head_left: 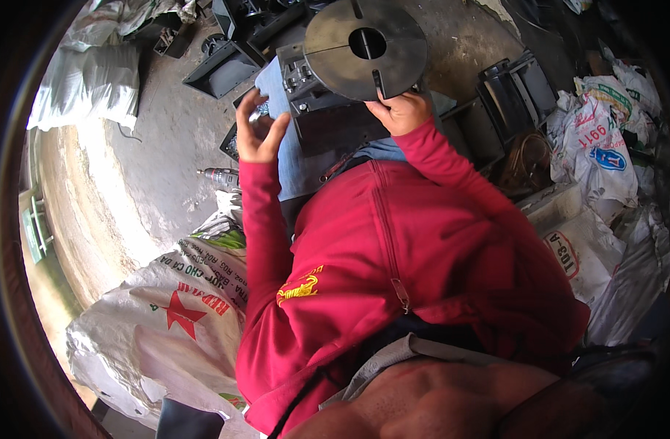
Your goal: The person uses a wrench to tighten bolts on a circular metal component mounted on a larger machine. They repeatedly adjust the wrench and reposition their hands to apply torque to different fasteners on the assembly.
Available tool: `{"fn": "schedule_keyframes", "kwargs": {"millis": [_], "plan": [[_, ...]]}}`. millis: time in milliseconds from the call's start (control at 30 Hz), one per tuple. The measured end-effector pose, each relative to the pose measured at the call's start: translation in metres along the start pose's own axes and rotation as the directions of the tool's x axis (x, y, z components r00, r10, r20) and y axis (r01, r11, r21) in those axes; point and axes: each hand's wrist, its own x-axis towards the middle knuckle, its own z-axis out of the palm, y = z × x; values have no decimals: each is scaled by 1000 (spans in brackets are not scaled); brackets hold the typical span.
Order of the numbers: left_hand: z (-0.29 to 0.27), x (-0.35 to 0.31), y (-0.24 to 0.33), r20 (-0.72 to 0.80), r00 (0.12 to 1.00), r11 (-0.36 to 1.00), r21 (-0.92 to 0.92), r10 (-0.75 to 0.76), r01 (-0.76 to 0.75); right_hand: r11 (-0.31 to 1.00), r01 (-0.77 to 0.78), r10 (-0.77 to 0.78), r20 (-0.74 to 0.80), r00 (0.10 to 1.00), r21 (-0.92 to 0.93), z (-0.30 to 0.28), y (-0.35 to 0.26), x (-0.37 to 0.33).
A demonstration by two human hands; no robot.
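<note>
A round dark metal disc (327,55) with a central hole and slots in its rim lies across my lap, above a black metal housing (335,126). My right hand (404,113) is closed at the disc's near edge beside a slot, its other fingers partly hidden. Left of the housing, my left hand (259,132) is raised over my thigh with thumb and fingers curved and apart. Shiny small metal pieces show between those fingers; they seem to lie beyond the hand. Several small bolts (300,77) sit on the housing's left side.
A small bin (231,144) of metal bits is partly hidden behind my left hand. Near my left elbow a power driver (219,175) lies on the floor. Black metal housings (223,69) stand ahead, others (521,95) at right. Printed sacks (159,322) flank me.
</note>
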Motion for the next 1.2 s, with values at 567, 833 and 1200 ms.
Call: {"fn": "schedule_keyframes", "kwargs": {"millis": [567, 833, 1200], "plan": [[39, -77, 24, 190, 978, 962, 272, -88, 34, 995, 29, -23, -60, 998, 93, 9, 6, -3], [59, -55, 40, 300, 928, 843, 421, 219, -335, 989, -10, 27, -113, 993, 148, 20, 9, -11], [61, -42, 36, 316, 912, 834, 402, 261, -378, 984, -29, 47, -101, 994, 174, 18, 6, -17]]}}
